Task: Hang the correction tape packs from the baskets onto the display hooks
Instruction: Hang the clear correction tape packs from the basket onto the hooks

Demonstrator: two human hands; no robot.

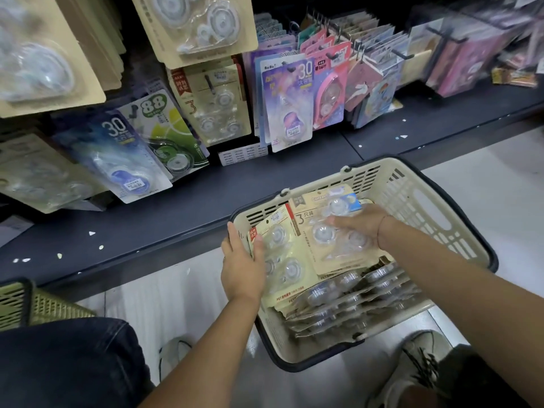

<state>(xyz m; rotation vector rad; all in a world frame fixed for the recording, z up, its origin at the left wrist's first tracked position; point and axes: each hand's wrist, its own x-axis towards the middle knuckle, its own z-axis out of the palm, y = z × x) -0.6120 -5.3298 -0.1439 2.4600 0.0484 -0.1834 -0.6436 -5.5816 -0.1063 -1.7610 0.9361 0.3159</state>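
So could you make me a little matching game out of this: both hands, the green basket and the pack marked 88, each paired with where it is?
Things:
1. left hand
2. right hand
3. green basket
4. pack marked 88

Places:
A. hangs on the display
B. at the lower left edge of the view
C. grips the left pack at the left end of the cream basket
D. lies on the middle pack in that basket

Pairs: 1-C, 2-D, 3-B, 4-A
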